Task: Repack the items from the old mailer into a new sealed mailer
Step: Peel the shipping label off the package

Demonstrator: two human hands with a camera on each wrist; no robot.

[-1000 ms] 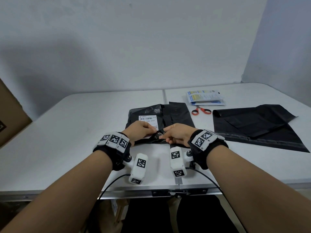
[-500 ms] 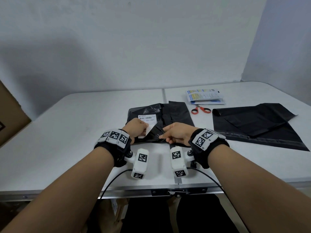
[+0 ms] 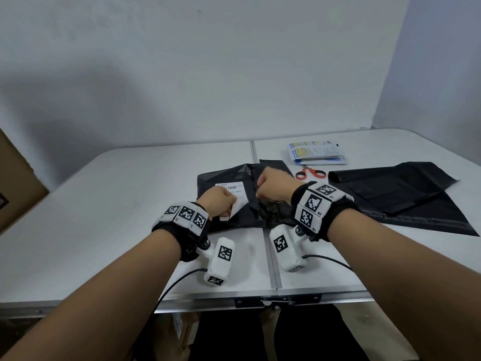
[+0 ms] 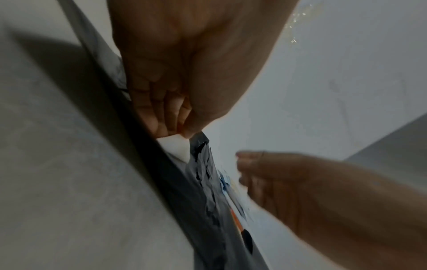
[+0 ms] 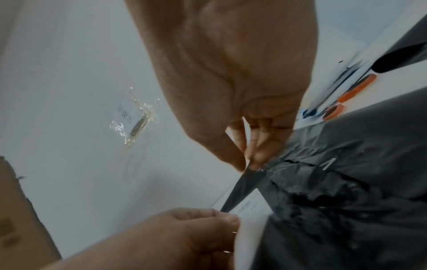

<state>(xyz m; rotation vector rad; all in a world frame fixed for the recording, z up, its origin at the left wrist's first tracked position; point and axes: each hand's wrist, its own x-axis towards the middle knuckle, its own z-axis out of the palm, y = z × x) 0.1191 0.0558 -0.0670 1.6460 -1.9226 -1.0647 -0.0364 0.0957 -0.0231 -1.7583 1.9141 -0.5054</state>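
Grey folding bench (image 3: 104, 217), seam down the middle. Black mailer (image 3: 242, 217) with a white shipping label (image 3: 230, 187) lies flat at the near centre, straddling the seam.

Left hand (image 3: 217, 201): fingers curled, thumb and fingertips pinching a white strip (image 3: 235, 209) at the mailer's near edge, just below the label. The left wrist view shows the same pinch, a white corner (image 4: 177, 148) sticking out below the fingertips, with black film running beside it.

Right hand (image 3: 273, 187): closed in a fist-like pinch on the black film of the mailer, raised a little above the bench and just right of the label. The right wrist view shows thumb and fingers (image 5: 258, 151) clamped on a narrow dark strip (image 5: 242, 188) that stretches taut down to the left hand (image 5: 184, 230). Film around the pinch is crumpled.

Second black mailer (image 3: 406, 196) lies flat on the right half of the bench, well apart from the hands, one end folded over. Beyond the first mailer: orange-handled scissors (image 3: 311, 172), and just behind them a stack of printed blue-and-white packets (image 3: 316, 153). Both lie loose on the bench.

Brown cardboard (image 3: 15, 183) at the far left edge. Tagged wrist bands and camera pods on both forearms.
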